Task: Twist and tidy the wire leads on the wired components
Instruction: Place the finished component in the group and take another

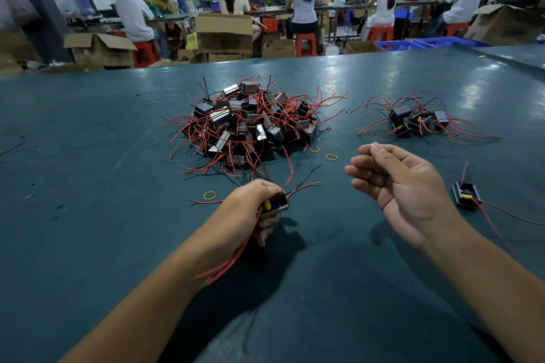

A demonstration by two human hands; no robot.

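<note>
My left hand [253,209] grips a small black wired component [275,206] with yellow and blue parts; its red leads [227,264] trail back past my wrist and two more stick out toward the pile. My right hand [404,186] hovers palm-up to the right, fingers loosely curled, holding nothing that I can see. A big pile of black components with tangled red and black leads [250,124] lies ahead on the green table [88,186]. A smaller group of components [415,121] sits at the right. One single component [466,196] lies beside my right wrist.
Yellow rubber bands lie loose on the table: one [209,195] by my left hand, two [331,157] near the pile's front edge. Beyond the table's far edge are cardboard boxes [224,32], red stools, blue crates and seated workers.
</note>
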